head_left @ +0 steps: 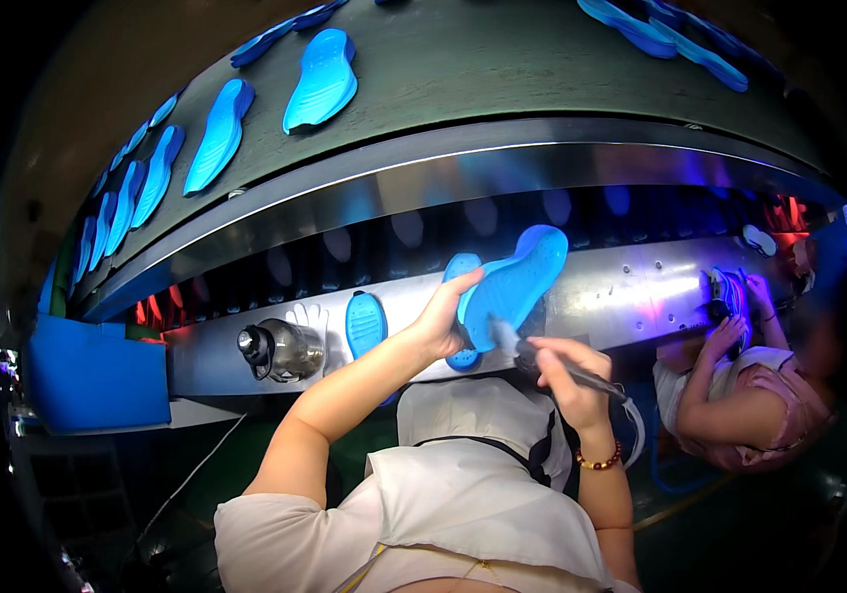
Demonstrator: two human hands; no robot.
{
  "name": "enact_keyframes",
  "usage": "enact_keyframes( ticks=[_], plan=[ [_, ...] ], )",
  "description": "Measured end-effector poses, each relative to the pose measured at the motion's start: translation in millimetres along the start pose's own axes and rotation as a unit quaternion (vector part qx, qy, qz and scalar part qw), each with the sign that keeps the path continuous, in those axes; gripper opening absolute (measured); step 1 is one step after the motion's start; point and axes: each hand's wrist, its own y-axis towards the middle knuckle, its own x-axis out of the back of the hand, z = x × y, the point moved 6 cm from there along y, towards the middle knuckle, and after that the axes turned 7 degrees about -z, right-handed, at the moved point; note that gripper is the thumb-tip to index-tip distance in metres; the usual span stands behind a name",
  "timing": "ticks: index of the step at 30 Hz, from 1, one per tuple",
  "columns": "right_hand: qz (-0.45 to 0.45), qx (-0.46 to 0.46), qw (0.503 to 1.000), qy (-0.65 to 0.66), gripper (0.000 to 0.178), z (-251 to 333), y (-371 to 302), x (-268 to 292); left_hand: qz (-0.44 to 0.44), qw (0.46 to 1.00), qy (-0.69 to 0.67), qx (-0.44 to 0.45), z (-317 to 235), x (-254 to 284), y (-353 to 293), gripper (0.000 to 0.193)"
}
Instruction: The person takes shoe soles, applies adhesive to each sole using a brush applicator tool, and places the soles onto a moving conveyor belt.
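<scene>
My left hand (440, 321) grips a blue shoe sole (522, 277) by its edge and holds it tilted above the metal bench. In my right hand (577, 385) is a brush (591, 379) with a dark handle, held like a pen. Its tip is blurred and lies against or just over the lower end of the sole; whether it touches I cannot tell. Another blue sole (462, 265) shows partly behind the held one and my left hand. To the left, a ridged blue sole (366, 324) lies on the bench.
A metal pot (293, 350) with a black top stands on the steel bench (596, 287). Beyond a raised metal edge (423, 163), a dark green belt (463, 69) carries several blue soles (322, 79). At the right, a co-worker (740, 395) handles a purple-lit piece. A blue box (97, 371) is at left.
</scene>
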Motion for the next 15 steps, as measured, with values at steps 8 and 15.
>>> enact_keyframes(
  ticks=[8,15],
  plan=[
    [-0.131,0.392,0.774,-0.48,0.043,12.6,-25.7,-41.1,-0.034,0.994,0.052,-0.094,12.2,14.9,26.4,0.042],
    [-0.099,0.383,0.741,-0.543,0.035,-11.8,-21.3,-51.3,-0.057,0.985,0.095,-0.133,15.6,13.1,21.4,0.047]
  ],
)
